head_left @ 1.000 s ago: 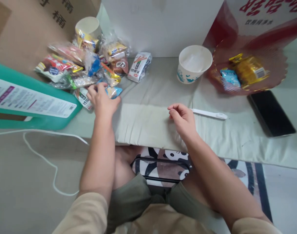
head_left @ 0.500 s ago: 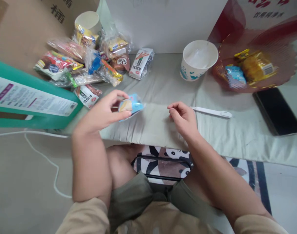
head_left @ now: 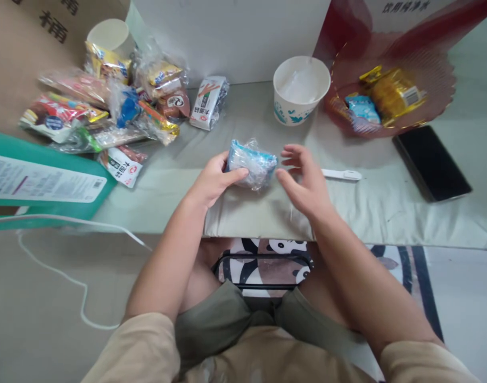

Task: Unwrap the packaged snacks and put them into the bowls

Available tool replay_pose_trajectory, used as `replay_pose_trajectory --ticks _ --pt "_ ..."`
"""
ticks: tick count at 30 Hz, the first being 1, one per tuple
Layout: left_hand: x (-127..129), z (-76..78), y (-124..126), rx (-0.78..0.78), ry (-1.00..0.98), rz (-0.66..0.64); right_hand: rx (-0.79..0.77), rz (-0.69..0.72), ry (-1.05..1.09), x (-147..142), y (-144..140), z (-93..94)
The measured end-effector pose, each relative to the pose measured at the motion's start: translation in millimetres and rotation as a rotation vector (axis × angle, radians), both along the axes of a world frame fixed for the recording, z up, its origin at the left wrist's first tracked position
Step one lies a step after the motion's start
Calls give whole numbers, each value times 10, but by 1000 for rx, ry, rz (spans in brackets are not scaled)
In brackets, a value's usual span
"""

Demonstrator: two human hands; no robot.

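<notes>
My left hand grips a small blue and clear plastic snack packet above the cloth-covered surface, thumb across its front. Just right of the packet, my right hand holds nothing; its thumb and fingers are apart and close to the packet's edge, without clearly touching it. Behind my right hand lies a white plastic utensil or cutter, its left end hidden by the hand. A paper cup with crumpled clear plastic inside stands beyond.
Assorted wrapped snacks are heaped at the left, by a green box. A white snack packet lies beside them. At the right are a pink glass bowl holding packets and a black phone. A white cable hangs at the left.
My left hand has brought the packet rightward to the middle and turned it, showing its clear side. My right hand has spread its fingers near it. The view has shifted slightly.
</notes>
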State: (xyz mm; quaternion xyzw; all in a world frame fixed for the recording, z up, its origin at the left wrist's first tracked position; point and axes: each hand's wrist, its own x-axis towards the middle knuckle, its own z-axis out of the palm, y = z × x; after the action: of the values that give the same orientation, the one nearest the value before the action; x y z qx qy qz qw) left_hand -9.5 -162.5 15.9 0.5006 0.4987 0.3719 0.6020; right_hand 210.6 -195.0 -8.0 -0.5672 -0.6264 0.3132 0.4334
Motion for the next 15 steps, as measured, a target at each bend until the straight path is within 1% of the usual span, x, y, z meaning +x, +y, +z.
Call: replay_pose_trajectory --ticks 2,4,5,7,9,11,13,15 --pt "-28 -99 19 65 93 64 78 -106 -281 201 -14 18" --pt "-59 -196 45 122 176 102 89 -203 -522 413 -44 -11" --pt "-74 -236 61 155 212 101 79 -236 -608 514 -64 -42" --pt "-104 -288 94 234 273 48 50 -254 -713 686 -108 -112" --pt "-122 -301 122 312 319 -50 26 -241 -744 800 -148 -160" --pt "-116 -287 133 382 356 -149 28 -236 -706 831 -184 -156" --pt "-78 -265 119 436 390 -223 67 -235 -595 757 -218 -100" --pt "-13 -246 83 460 428 -257 104 -170 -470 595 -253 -15"
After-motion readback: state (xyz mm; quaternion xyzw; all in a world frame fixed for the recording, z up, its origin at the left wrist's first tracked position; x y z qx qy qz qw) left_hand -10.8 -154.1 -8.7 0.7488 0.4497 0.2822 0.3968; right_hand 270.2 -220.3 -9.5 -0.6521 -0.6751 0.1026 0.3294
